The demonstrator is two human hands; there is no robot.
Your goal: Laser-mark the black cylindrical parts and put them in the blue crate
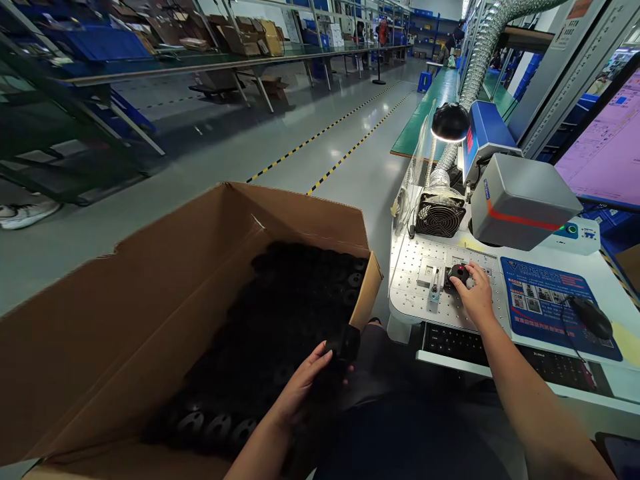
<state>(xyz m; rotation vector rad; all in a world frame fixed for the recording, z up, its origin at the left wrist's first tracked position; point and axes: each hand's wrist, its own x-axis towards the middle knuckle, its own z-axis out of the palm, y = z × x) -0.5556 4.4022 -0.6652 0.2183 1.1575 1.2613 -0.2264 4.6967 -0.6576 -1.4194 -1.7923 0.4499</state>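
Note:
My left hand [305, 380] holds a black part [344, 343] at the near right edge of a large open cardboard box [165, 267]. Many similar black parts [280, 320] fill the box. On the perforated metal plate [407, 293] of the workbench, my right hand [475, 290] grips a round black part [459, 273] seated at a small metal fixture [434, 283]. A small red light spot shows on that part. The fingers of my left hand are partly hidden behind the part it holds.
A grey machine head [525, 197] overhangs the plate, beside a black fan [440, 217] and a lamp [450, 122]. Right of the plate lie a blue mat [550, 300] and a mouse [590, 317]. A keyboard [455, 341] sits below. A person's shoe [30, 213] shows far left.

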